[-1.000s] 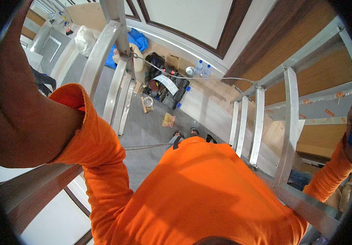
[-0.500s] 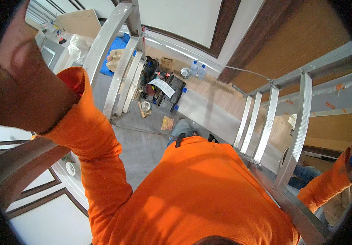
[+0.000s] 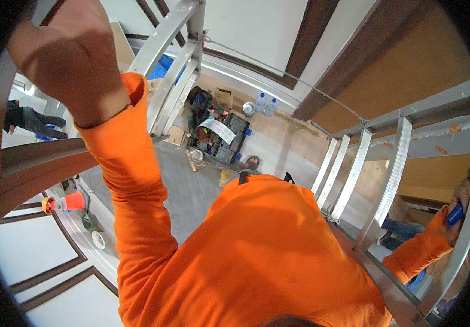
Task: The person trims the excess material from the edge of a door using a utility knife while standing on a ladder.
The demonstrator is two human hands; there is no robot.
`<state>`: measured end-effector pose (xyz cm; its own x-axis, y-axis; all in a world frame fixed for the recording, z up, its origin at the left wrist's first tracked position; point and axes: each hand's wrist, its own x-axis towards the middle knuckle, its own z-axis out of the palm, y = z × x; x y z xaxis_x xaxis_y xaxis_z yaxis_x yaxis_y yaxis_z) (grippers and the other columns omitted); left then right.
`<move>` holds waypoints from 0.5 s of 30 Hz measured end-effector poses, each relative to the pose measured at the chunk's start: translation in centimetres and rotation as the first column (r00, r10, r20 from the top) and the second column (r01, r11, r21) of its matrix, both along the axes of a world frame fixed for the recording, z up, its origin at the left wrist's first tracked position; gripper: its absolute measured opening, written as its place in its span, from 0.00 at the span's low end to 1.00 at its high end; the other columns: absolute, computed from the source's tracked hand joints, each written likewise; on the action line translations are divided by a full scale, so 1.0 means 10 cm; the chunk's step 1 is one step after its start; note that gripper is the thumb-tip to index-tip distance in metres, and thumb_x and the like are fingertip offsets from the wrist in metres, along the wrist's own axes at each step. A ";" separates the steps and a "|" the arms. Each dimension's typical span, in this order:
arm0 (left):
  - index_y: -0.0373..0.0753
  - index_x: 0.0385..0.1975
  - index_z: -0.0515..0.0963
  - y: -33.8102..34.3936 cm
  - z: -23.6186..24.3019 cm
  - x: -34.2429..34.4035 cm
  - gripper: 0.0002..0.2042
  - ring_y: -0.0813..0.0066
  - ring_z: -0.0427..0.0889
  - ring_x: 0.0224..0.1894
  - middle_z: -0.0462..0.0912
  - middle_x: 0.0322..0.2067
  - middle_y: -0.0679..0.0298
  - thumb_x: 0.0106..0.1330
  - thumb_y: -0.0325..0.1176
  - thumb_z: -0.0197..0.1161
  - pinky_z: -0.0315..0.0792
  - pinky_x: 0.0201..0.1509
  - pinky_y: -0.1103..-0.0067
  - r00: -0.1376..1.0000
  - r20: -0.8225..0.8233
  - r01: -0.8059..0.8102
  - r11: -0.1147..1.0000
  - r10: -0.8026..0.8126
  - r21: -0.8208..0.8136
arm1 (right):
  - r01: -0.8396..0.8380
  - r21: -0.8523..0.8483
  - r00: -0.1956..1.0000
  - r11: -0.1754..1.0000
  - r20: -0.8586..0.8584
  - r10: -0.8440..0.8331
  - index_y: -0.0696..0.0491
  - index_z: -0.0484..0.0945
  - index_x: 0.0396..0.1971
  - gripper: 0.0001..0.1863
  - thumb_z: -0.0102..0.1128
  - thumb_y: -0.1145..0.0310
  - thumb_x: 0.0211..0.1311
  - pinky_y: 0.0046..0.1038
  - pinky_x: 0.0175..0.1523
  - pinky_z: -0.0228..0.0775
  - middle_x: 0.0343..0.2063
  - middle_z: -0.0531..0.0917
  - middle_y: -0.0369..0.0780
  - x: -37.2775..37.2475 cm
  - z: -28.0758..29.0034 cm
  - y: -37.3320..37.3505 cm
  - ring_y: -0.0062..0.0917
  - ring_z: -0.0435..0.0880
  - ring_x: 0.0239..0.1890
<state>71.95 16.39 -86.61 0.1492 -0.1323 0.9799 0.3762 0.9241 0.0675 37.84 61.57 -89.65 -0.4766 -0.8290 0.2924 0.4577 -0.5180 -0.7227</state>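
Note:
My left hand [image 3: 77, 57] is raised at the upper left, its wrist coming out of an orange sleeve. Its fingers run out of the picture, so what they do is hidden. Beside and below it passes a brown beam [image 3: 44, 166]. My right hand [image 3: 459, 203] is at the right edge, against the side of the aluminium stepladder [image 3: 395, 163]. Its fingers are curled around a blue object [image 3: 455, 215], whose kind I cannot make out. The ladder's rungs stand on both sides of my body, the left set [image 3: 169, 82] near my left arm.
On the floor below lies an open black toolbox [image 3: 229, 136], with a cardboard box [image 3: 223, 98], a white bucket [image 3: 248, 109] and water bottles [image 3: 270, 107] beyond. A thin cord [image 3: 295, 76] links the ladder's sides. Another person's dark-clothed legs [image 3: 39, 122] show at left.
The view has shifted. My left hand sits farther right in the picture, and my right hand farther left and slightly higher. Another person and an orange-and-white object have come into view at left.

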 end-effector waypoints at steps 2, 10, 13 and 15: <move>0.38 0.61 0.67 -0.09 -0.02 -0.16 0.21 0.46 0.62 0.72 0.67 0.60 0.47 0.72 0.39 0.58 0.62 0.71 0.41 1.000 -0.015 -0.007 1.000 0.007 -0.013 | 0.034 0.010 0.999 0.999 0.010 -0.034 0.63 0.68 0.49 0.25 0.63 0.57 0.67 0.23 0.20 0.67 0.29 0.79 0.44 0.01 -0.08 0.00 0.22 0.75 0.17; 0.36 0.55 0.68 -0.12 -0.01 -0.71 0.18 0.45 0.59 0.73 0.68 0.57 0.51 0.72 0.38 0.57 0.54 0.74 0.38 0.995 0.069 0.075 0.997 -0.077 0.030 | 0.056 0.059 0.997 0.997 0.046 -0.059 0.61 0.69 0.51 0.25 0.62 0.56 0.67 0.24 0.19 0.69 0.30 0.80 0.45 -0.25 -0.30 -0.41 0.22 0.76 0.17; 0.39 0.48 0.70 -0.36 -0.07 -0.77 0.13 0.45 0.57 0.74 0.70 0.53 0.56 0.71 0.37 0.58 0.49 0.76 0.37 0.930 0.117 0.346 0.937 -0.349 0.048 | 0.108 0.086 0.993 0.990 0.029 -0.111 0.60 0.69 0.52 0.25 0.61 0.55 0.67 0.25 0.19 0.70 0.31 0.80 0.45 -0.26 -0.20 -0.42 0.22 0.76 0.16; 0.42 0.45 0.70 -0.37 -0.08 -0.80 0.10 0.44 0.56 0.74 0.72 0.51 0.59 0.70 0.36 0.59 0.47 0.76 0.37 0.894 0.173 0.417 0.909 -0.413 0.014 | 0.093 0.081 0.995 0.992 0.041 -0.096 0.60 0.69 0.53 0.25 0.61 0.55 0.67 0.25 0.18 0.70 0.31 0.81 0.45 -0.36 -0.26 -0.50 0.22 0.76 0.16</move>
